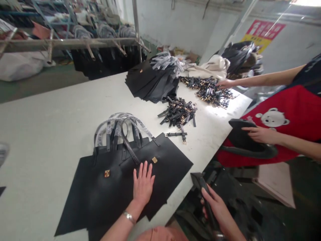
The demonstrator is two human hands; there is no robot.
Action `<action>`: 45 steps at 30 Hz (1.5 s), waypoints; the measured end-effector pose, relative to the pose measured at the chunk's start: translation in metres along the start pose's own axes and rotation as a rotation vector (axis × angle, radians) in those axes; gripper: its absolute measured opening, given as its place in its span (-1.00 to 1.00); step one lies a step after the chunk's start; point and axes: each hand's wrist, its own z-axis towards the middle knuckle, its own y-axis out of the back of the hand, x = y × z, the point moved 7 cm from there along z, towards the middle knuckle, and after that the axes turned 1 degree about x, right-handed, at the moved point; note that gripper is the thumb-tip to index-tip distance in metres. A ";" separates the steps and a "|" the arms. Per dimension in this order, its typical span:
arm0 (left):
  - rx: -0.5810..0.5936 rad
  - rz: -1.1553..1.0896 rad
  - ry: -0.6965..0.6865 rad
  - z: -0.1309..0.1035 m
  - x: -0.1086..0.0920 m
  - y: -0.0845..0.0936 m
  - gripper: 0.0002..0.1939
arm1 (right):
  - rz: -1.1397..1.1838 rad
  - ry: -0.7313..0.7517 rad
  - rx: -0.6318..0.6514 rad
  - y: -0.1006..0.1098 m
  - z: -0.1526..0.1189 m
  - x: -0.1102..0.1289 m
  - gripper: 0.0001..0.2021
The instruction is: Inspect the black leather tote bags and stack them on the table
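Observation:
My left hand (143, 183) lies flat, fingers stretched out, on a black bag panel (173, 160) with a small gold clasp plate (154, 160). Beside it and partly beneath it is another black bag panel (85, 187), also with a gold plate (107, 173). Several handles (125, 117), partly wrapped in clear film, arch from the panels' far edges. Off the table's near right edge, my right hand (213, 204) is closed around a long black object (198, 180) with a flat, flared end; its exact kind is unclear.
Small black buckle straps (179, 112) lie heaped on the white table (50, 124), with another buckle-strap pile (213, 92) farther back. Fanned black panels (152, 80) are stacked behind. At right, a co-worker in a red apron (301, 120) holds a black curved piece (240, 134).

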 end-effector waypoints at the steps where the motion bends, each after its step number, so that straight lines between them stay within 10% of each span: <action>1: -0.004 0.011 -0.004 0.000 0.001 0.000 -0.49 | 0.007 0.006 0.012 0.001 0.005 0.003 -0.24; 14: -0.015 0.078 -0.021 0.001 0.002 -0.006 -0.49 | 0.023 0.142 -0.027 0.008 0.064 0.066 -0.30; 24: -0.002 -0.036 0.039 0.010 -0.006 -0.002 -0.52 | -0.073 0.002 0.034 0.037 0.029 0.005 -0.21; 32: -0.179 -0.542 0.150 0.010 0.028 0.026 -0.69 | -0.126 -0.030 -0.016 0.039 0.042 0.000 -0.21; 37: -0.007 -0.728 -0.173 0.045 -0.053 0.023 -0.77 | -0.107 -0.009 -0.015 0.035 0.047 0.016 -0.20; 45: 0.283 -0.599 -0.420 0.129 -0.176 -0.028 -0.81 | -0.087 0.001 -0.025 0.043 0.041 0.008 -0.13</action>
